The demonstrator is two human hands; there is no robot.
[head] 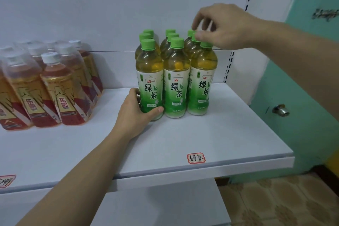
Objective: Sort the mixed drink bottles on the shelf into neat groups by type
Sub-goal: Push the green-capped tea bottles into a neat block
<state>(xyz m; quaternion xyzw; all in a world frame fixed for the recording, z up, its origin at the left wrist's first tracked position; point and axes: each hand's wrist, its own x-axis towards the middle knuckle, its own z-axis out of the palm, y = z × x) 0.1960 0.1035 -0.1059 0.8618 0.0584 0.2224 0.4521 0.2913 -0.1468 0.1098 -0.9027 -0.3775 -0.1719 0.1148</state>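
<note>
Soft, even, cool light is falling from above; shadows are lying faint on the shelf. Edges are bending from the wide lens, and the left bottles are looking slightly blurred.

Glossy plastic bottles, matt shelf

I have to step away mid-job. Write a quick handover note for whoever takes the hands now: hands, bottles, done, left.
Left hand: grips the base of the front-left green tea bottle.
Right hand: fingers on the caps of the right-hand column.
Green tea bottles: three columns of three, above the green tea tag.
Energy drink bottles: grouped at the left of the shelf.
Done: types look separated.
Left: probably just squaring up the green tea block.
</note>
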